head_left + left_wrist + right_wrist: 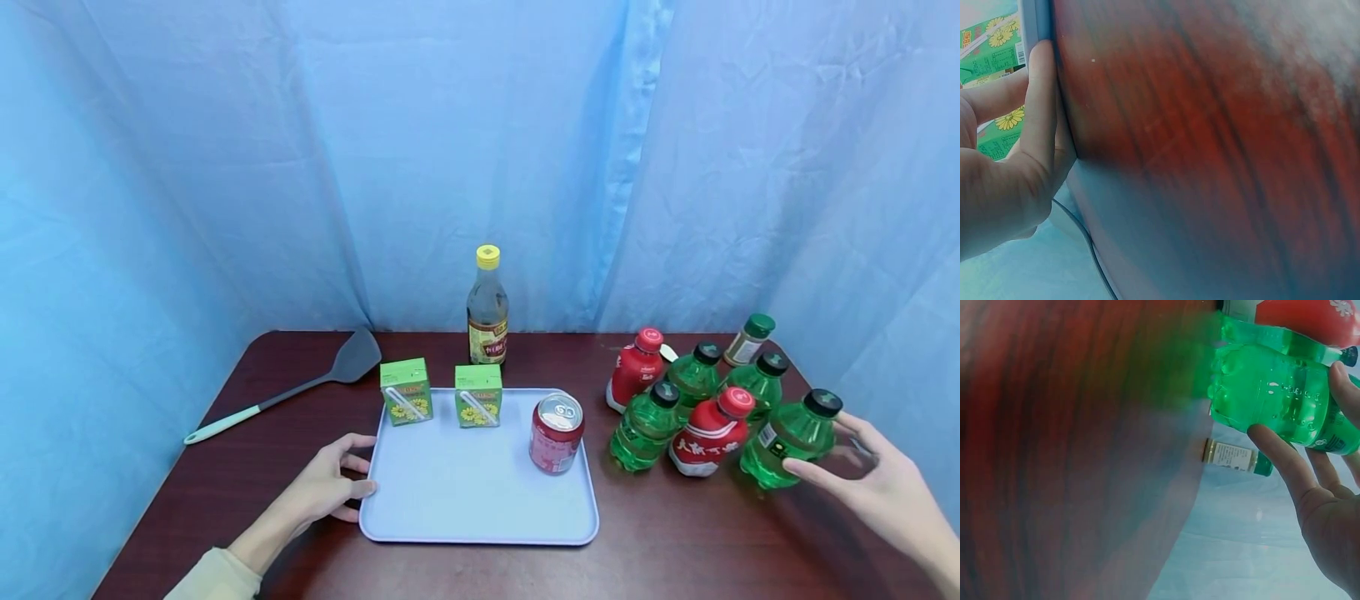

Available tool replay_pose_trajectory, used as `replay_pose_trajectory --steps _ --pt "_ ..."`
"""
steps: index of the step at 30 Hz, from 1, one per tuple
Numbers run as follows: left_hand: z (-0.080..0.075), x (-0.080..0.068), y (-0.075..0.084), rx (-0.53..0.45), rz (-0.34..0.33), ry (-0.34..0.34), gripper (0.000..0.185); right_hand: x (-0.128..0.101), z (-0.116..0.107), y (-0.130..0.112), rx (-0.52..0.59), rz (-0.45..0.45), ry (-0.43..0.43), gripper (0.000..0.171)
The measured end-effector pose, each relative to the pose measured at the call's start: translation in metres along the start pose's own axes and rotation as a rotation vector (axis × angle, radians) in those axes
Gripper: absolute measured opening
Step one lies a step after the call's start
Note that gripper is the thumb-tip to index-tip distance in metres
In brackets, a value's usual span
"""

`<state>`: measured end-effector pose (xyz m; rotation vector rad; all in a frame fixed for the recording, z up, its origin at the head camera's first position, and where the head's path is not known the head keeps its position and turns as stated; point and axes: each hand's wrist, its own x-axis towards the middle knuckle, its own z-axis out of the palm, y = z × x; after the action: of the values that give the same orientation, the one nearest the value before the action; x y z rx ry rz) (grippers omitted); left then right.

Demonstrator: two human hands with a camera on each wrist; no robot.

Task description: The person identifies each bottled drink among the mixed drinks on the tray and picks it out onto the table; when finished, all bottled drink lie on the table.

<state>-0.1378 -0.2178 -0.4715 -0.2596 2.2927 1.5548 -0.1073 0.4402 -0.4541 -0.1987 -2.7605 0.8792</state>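
Observation:
My left hand (326, 483) holds the left rim of a pale tray (480, 500); in the left wrist view its fingers (1040, 94) lie along the tray's outer edge. On the tray stand two green drink cartons (407, 400) and a red drink can (555, 433). At the right, my right hand (873, 471) spreads its fingers beside a green plastic bottle (783, 442) with a black cap. In the right wrist view, extended fingers lie close to both sides of that green bottle (1272, 394). Whether they press on it is unclear.
Several green bottles (648, 425) and two red bottles (708, 433) cluster right of the tray, near a green-capped jar (750, 337). A yellow-capped bottle (487, 321) stands behind the tray. A spatula (315, 379) lies at the left. Blue curtains (465, 150) border the table.

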Motion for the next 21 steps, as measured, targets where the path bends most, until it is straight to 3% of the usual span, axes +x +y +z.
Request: replay_pose_trajectory --steps 9,16,21 --pt "0.0 -0.001 0.002 0.001 -0.006 0.001 0.066 -0.003 0.004 0.002 0.04 -0.02 0.012 0.094" --pt "0.0 0.001 0.001 0.006 -0.006 0.0 0.066 0.002 -0.004 0.012 0.121 -0.116 -0.099 0.077" --pt "0.001 0.0 0.0 0.012 -0.013 0.001 0.066 0.006 -0.006 0.018 0.185 -0.186 -0.163 0.075"
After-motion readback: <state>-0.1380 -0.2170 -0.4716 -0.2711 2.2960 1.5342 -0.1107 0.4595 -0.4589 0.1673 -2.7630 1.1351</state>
